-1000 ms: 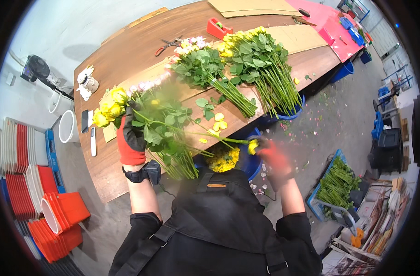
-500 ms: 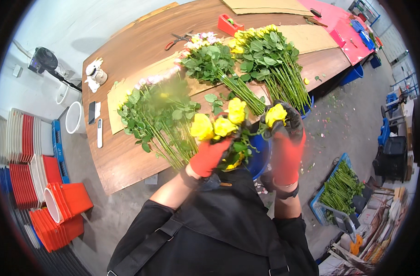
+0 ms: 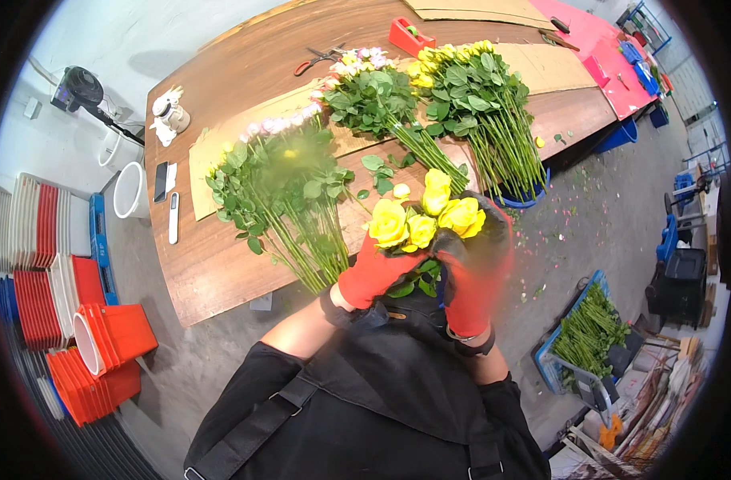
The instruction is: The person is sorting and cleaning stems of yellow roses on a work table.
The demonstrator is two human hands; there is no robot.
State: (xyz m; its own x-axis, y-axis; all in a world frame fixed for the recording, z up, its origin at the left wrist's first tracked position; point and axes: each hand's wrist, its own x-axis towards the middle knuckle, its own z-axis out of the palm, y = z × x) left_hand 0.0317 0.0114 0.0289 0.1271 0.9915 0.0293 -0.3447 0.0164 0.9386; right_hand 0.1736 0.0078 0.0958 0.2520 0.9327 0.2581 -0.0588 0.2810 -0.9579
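Note:
Just in front of my body, several yellow roses point(image 3: 389, 222) are gathered in a small bunch, their heads facing up. My left hand point(image 3: 377, 270), in a red and black glove, is closed around the bunch below the blooms. From the other side my right hand point(image 3: 479, 268), gloved the same way, grips a yellow rose point(image 3: 461, 217) against the bunch; its fingers are partly hidden by the blooms and blurred. Green leaves point(image 3: 417, 282) show beneath the hands. Most of the stems are out of sight.
Pink and yellow roses point(image 3: 281, 184) lie on the brown table point(image 3: 221, 280), with a tied bunch point(image 3: 377, 100) and long-stemmed yellow roses point(image 3: 493, 104) farther right. Beyond are scissors point(image 3: 317, 58) and a red tape dispenser point(image 3: 411, 37). A crate of stems point(image 3: 585, 332) stands on the right floor.
My right hand has moved left and brought its single yellow rose up to the bunch in my left hand. The bunch has shifted a little to the right.

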